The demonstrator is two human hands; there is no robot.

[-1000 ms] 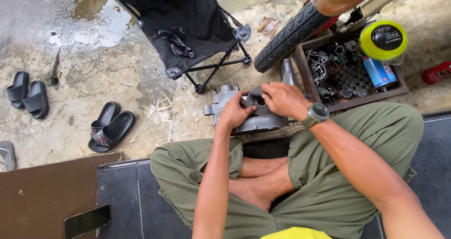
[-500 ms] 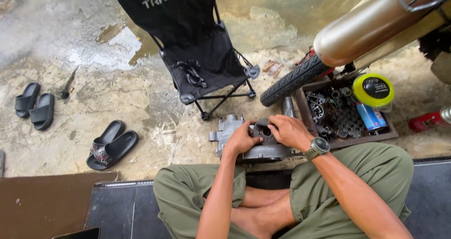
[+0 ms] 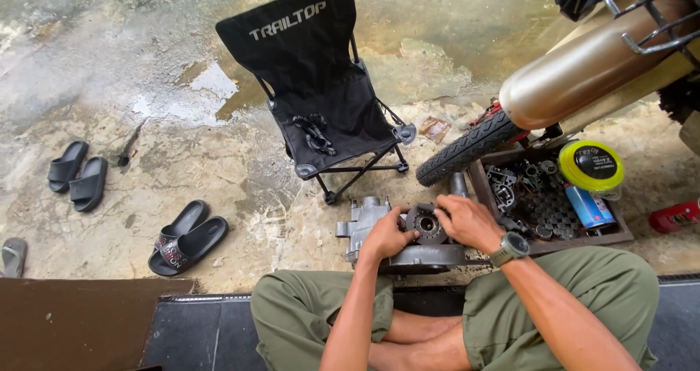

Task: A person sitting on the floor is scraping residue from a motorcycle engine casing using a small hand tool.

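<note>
Both hands had stayed on the grey metal engine casing [image 3: 408, 247] on the concrete floor; left hand [image 3: 385, 236] and right hand [image 3: 467, 221] fingers gripped its round dark gear [image 3: 426, 225], which could have slipped into grit.

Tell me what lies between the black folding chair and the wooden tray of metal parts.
In the head view, the black motorcycle tyre slants down between the black folding chair and the wooden tray, with a short grey metal cylinder standing just below it.
</note>
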